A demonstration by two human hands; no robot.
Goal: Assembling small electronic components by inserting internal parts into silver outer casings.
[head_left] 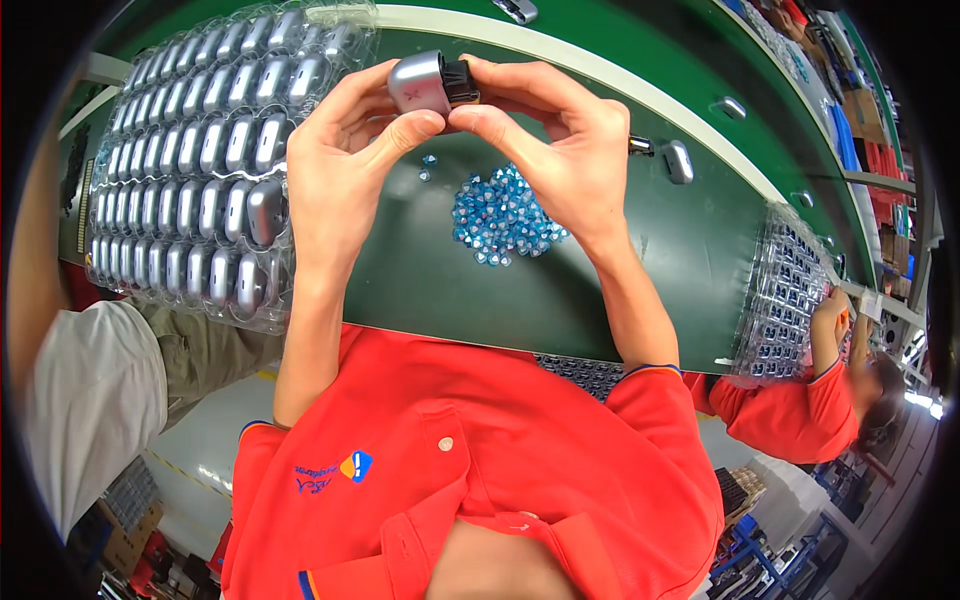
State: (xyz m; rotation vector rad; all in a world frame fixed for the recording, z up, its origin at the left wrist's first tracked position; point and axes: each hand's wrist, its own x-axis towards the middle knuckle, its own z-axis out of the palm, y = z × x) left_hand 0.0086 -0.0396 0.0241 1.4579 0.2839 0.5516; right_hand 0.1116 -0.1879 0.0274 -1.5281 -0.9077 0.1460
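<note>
Above the far part of the table I hold a silver-grey, rounded casing between the thumb and fingers of my left hand. A black insert is pinched in my right hand. It sits at the casing's open right side; how deep it goes in I cannot tell. Below my hands lies a heap of small, faceted, clear-and-blue pieces, with a couple of loose ones just left of it. My right forearm passes to the right of the heap.
A clear plastic tray with rows of silver casings stands at the left. Another tray with dark parts lies far right, near a co-worker's red sleeve. More casings rest beyond my right hand. A pale rail crosses behind.
</note>
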